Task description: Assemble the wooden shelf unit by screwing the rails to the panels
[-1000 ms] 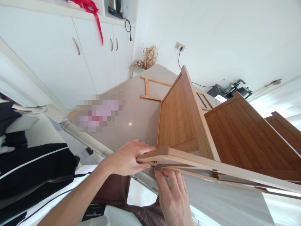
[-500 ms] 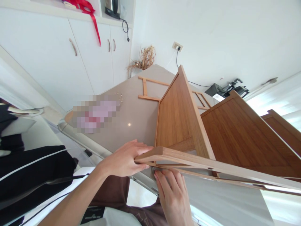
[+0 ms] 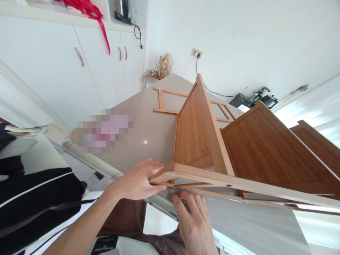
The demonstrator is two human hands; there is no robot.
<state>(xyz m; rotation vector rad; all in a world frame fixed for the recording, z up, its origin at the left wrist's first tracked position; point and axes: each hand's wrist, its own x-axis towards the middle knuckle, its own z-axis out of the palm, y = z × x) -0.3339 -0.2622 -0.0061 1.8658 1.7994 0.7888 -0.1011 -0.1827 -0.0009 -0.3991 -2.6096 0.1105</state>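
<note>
A wooden shelf unit (image 3: 196, 138) lies on its side on the table, its brown panels standing up from a long pale side rail. My left hand (image 3: 138, 180) is wrapped round the near left end of that side rail (image 3: 202, 173), fingers over the top and thumb below. Just right of it, my right hand (image 3: 193, 216) is closed under the rail, fingers curled and thumb against them. Near its fingertips a small bit of metal shows at the table edge; what the fingers hold is mostly hidden.
On the grey table (image 3: 148, 131) lie a ladder-like wooden frame (image 3: 160, 99), several small metal pieces (image 3: 134, 111) and a blurred-out pinkish patch (image 3: 106, 131). Black machines (image 3: 255, 101) stand by the wall. White cabinets (image 3: 53, 63) are at left, with a kettle (image 3: 123, 10) above.
The view has shifted slightly, so the scene sits a little further left. My right hand's fingers have loosened or turned slightly near the rail; my left hand keeps its grip.
</note>
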